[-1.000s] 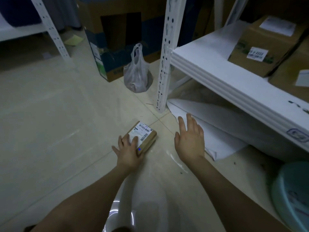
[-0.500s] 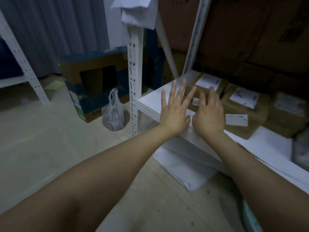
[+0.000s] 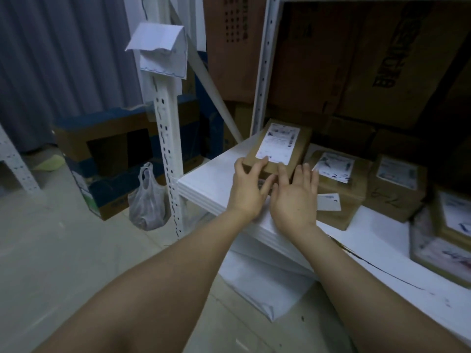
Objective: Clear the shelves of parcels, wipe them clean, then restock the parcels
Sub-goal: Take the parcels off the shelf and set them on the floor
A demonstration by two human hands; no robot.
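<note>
Shelf [image 3: 377, 245]: one white board in view, front edge running from the post down to my right; a dark line is scrawled along its near part.
Post [image 3: 167, 138]: one white slotted upright at the shelf's left front corner.
Stored cartons [image 3: 382, 59]: at least two big brown ones standing behind the shelf. Print unreadable.
Floor carton [image 3: 114, 154]: one, blue and brown, dark opening facing me, left of the post.
White sheets [image 3: 262, 284]: one folded stack on the floor under the shelf.
Parcels [image 3: 397, 184]: five counted on the shelf, each showing a white label. The two at far right are blurred.
Front parcel [image 3: 277, 146]: leftmost of the five, near the shelf's left end. Label faces up. Long axis runs away from me, front to back, with a short end toward me.
Plastic bag [image 3: 149, 200]: one, pale, on the floor against the post's foot.
Left hand [image 3: 248, 187]: gripping the front parcel's near left corner, fingers curled over its top.
Right hand [image 3: 295, 197]: fingers straight and spread wide, tips at the front parcel's near edge, holding nothing.
Folded paper [image 3: 159, 49]: one, hung on top of the post.
</note>
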